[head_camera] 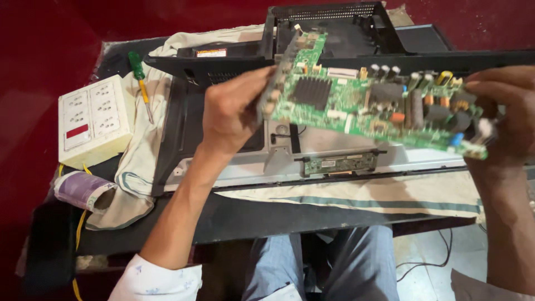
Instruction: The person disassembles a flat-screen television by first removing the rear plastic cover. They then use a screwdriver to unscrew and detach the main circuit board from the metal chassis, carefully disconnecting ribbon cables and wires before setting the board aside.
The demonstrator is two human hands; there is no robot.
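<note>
A long green circuit board (356,103) with a black heat sink, capacitors and coils is held tilted in the air above an opened flat television (334,159). My left hand (231,111) grips the board's left end at its connector edge. My right hand (501,108) grips its right end. Below the board, a small narrow green strip board (340,163) is fixed to the television's grey metal back.
A black plastic rear cover (334,33) lies at the back of the dark table. A white socket box (95,120) and a green-handled screwdriver (139,78) are at the left, on a pale cloth (356,195). A tape roll (83,189) lies near the table's front left.
</note>
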